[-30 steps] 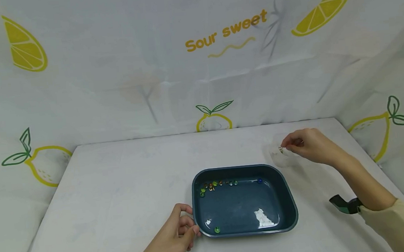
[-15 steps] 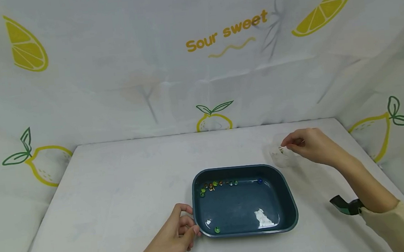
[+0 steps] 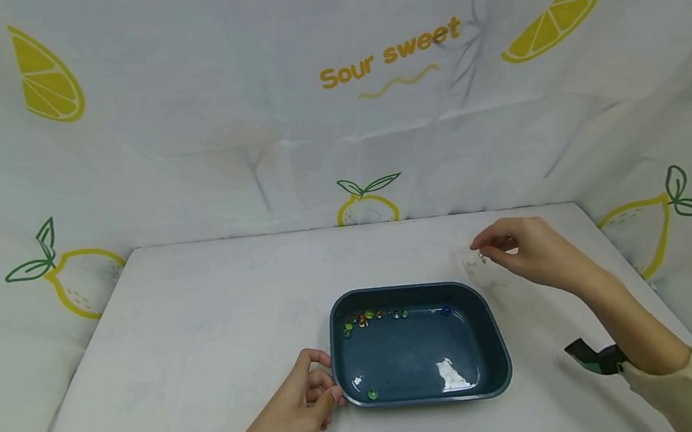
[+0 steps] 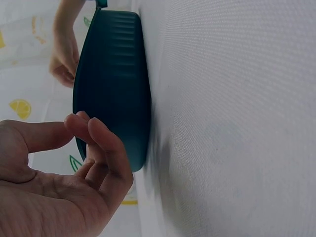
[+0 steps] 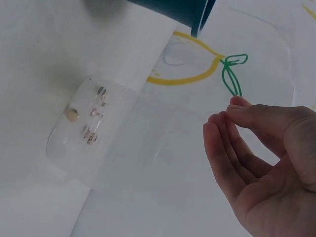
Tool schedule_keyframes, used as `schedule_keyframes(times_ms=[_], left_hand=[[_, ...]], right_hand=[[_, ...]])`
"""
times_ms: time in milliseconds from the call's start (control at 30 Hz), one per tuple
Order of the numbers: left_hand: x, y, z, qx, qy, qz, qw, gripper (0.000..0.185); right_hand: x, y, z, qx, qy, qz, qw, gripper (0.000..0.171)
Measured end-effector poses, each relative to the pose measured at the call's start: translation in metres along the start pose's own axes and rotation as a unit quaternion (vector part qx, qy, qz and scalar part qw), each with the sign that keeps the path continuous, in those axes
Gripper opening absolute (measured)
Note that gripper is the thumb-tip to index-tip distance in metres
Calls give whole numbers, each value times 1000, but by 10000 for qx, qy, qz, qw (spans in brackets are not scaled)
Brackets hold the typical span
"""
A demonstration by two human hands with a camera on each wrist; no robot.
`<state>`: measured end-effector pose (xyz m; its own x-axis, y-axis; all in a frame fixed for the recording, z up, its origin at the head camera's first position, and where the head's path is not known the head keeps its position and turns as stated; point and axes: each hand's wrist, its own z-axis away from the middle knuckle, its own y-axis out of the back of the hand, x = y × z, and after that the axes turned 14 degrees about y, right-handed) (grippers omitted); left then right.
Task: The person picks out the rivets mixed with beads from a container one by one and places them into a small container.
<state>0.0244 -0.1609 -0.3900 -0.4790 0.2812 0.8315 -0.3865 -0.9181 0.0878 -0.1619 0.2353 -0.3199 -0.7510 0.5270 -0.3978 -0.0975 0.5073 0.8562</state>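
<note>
In the head view, my left hand (image 3: 303, 401) rests with loosely curled fingers against the left side of a dark blue-green tray (image 3: 414, 402). Several glass marbles (image 3: 369, 315) line its far left part. Beyond the tray's far right corner, my right hand (image 3: 531, 254) is over a clear plastic cup (image 3: 477, 276). Small metallic pieces (image 5: 90, 136) and a round gold one (image 5: 72, 114) lie at the cup's bottom. The right thumb and fingertips come together above the cup; whether they hold something is hidden. A tiny shiny bit (image 3: 482, 257) shows just below them.
A green marble (image 3: 372, 394) lies at the tray's near left and a blue marble (image 3: 446, 311) at its far right. A black and green band (image 3: 596, 357) hangs at the right wrist. White cloth printed with lemons rises behind the white table (image 3: 178, 340).
My right hand has lifted slightly and its fingertips have shifted a little left over the cup. The left hand, the tray and the marbles have stayed in place.
</note>
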Motion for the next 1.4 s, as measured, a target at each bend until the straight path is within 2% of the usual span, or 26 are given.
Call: schedule_keyframes(times_ms=[133, 333, 600, 733, 967, 1400], left_hand=[[0, 0, 0, -4, -5, -4, 10000, 41], [0, 0, -1, -22, 19, 3, 10000, 40], [0, 0, -2, -13, 47, 8, 10000, 41], [1, 0, -1, -25, 34, -3, 10000, 42], [1, 1, -1, -45, 24, 1, 10000, 42], [1, 0, -1, -23, 48, 5, 10000, 41]], right_hand=[[-12, -2, -4, 45, 271, -250, 9993, 27], [-30, -4, -13, -145, 500, -392, 9979, 27], [-46, -10, -27, -749, 433, -680, 9939, 18], [-54, -18, -35, -1130, 519, -935, 9878, 16], [-64, -37, -51, -1651, 982, -1308, 9726, 12], [-77, -69, -74, -2112, 1121, -2055, 9490, 15]])
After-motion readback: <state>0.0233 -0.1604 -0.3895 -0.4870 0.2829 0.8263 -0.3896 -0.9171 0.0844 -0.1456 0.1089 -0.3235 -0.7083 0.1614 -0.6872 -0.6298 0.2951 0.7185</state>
